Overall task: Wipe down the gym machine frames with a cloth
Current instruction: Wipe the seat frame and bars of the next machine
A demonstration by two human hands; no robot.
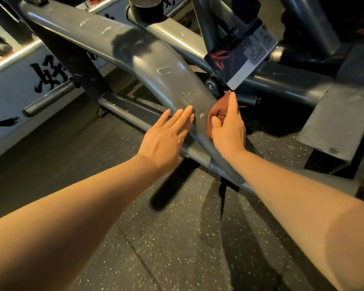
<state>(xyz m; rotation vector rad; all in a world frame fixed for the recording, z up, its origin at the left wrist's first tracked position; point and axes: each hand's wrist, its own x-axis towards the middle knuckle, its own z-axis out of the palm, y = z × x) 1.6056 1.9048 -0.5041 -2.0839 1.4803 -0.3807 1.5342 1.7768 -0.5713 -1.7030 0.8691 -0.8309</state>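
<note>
A wide, glossy grey machine frame beam (147,59) with white scuff marks runs diagonally from the upper left down to the centre. My left hand (166,139) lies flat with straight fingers, its fingertips touching the beam's left side. My right hand (227,127) is against the beam's right edge, thumb and fingers curled round a reddish-brown cloth (215,110). Most of the cloth is hidden by the hand. The hand's reflection shows on the shiny beam.
Lower grey frame tubes (122,103) cross behind the beam. A label plate (240,53) hangs on an upright tube at the upper right. A dark block (334,122) stands on the right. A white wall with black lettering (46,76) is on the left. Speckled rubber floor (177,238) lies below.
</note>
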